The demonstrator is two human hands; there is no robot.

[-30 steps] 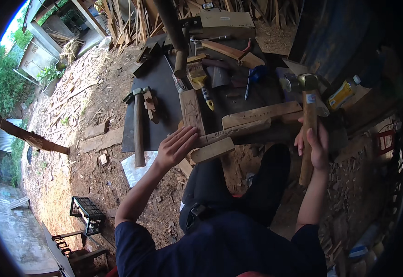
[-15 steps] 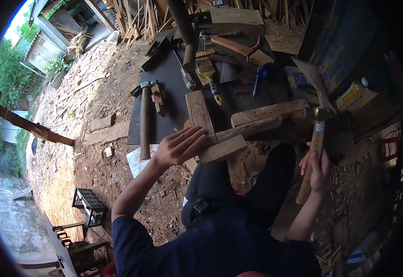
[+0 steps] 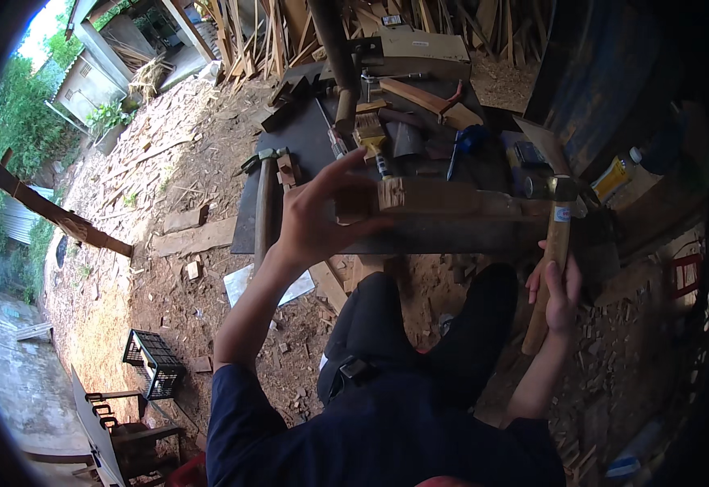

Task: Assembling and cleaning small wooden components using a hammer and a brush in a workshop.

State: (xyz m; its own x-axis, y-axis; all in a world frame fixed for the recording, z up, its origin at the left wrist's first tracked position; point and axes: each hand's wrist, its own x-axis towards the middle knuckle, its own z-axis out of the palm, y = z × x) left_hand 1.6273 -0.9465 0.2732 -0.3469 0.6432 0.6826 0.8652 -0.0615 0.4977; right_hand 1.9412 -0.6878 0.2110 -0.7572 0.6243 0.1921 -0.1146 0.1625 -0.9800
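My left hand [image 3: 312, 221] grips one end of a jointed wooden piece [image 3: 427, 199], thumb below and fingers above. The piece is blurred, with a block end facing up and a long arm reaching right over the table's near edge. My right hand [image 3: 561, 296] is closed around the wooden handle of a hammer [image 3: 551, 284], whose metal head points away from me, close to the piece's right end. Beyond my left hand lie a paintbrush [image 3: 369, 134] and a screwdriver [image 3: 337, 142]. A claw hammer [image 3: 265, 199] leans at the table's left side.
The dark table [image 3: 306, 114] also carries a blue-handled tool [image 3: 472, 140], a wooden saw-like frame [image 3: 427, 99] and a cardboard box [image 3: 423, 46]. A yellow bottle [image 3: 614, 177] stands at right. A black crate [image 3: 153, 364] sits on the chip-strewn ground at left.
My left hand has gone from lying flat on the wooden piece to gripping its end. The piece has turned and been raised. My right hand with the hammer stays nearly in place.
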